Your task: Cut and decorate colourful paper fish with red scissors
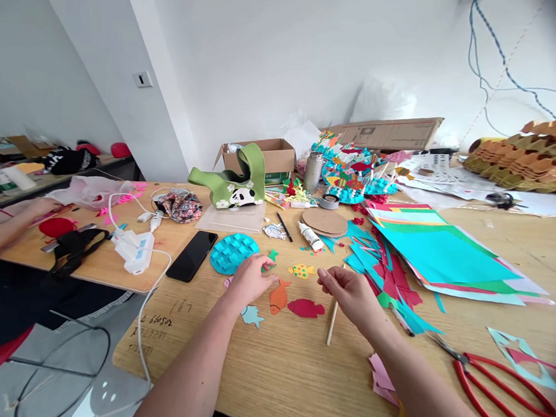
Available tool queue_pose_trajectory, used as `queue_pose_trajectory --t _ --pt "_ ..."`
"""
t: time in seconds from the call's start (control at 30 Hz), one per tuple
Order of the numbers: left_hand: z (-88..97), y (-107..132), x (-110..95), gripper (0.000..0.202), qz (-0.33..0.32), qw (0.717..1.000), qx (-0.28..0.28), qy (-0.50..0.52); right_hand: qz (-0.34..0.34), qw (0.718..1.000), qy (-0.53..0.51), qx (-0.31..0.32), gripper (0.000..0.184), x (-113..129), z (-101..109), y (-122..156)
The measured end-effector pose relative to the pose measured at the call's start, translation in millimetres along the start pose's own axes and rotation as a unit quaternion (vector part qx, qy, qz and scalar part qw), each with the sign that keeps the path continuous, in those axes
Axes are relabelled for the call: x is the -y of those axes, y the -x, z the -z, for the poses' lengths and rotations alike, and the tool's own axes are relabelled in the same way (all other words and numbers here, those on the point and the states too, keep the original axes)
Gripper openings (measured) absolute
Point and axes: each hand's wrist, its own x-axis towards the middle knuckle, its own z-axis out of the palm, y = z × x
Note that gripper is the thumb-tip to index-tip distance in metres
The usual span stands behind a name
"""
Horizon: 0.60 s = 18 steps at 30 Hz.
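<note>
My left hand [250, 279] is over the table with thumb and fingers apart, close to a small green paper fish [272, 256]. My right hand [348, 289] is closed in a pinch; anything between its fingertips is too small to make out. A thin wooden stick [332, 324] lies beside and partly behind it. Between my hands are a yellow spotted paper fish [301, 270], an orange one [279, 297] and a dark red one [306, 308]. A light blue fish [252, 316] lies below my left hand, and a pink one is partly covered by it. A round blue paper-covered disc [231, 253] sits behind.
A phone [192, 256] and a power strip [135, 250] are at left. A glue bottle [311, 236], a cardboard disc [324, 222] and a flask [313, 172] stand or lie behind. Coloured sheets [457, 253] and red-handled scissors [499, 377] are at right. Another person's arm [8, 230] reaches in.
</note>
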Motion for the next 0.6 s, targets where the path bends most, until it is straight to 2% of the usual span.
queue_pose_trajectory --t 0.27,0.43,0.6 --pt "-1.6 15 -18 0.027 -0.102 0.98 0.083 -0.147 0.015 0.996 0.083 -0.027 0.046 5 1 2" --pt "1.2 17 -21 0.021 -0.114 0.97 0.101 -0.191 0.019 0.994 0.106 -0.03 0.043 6 1 4" --pt "4.3 16 -19 0.024 -0.137 0.965 0.1 -0.201 0.031 0.989 0.143 -0.02 0.038 3 2 2"
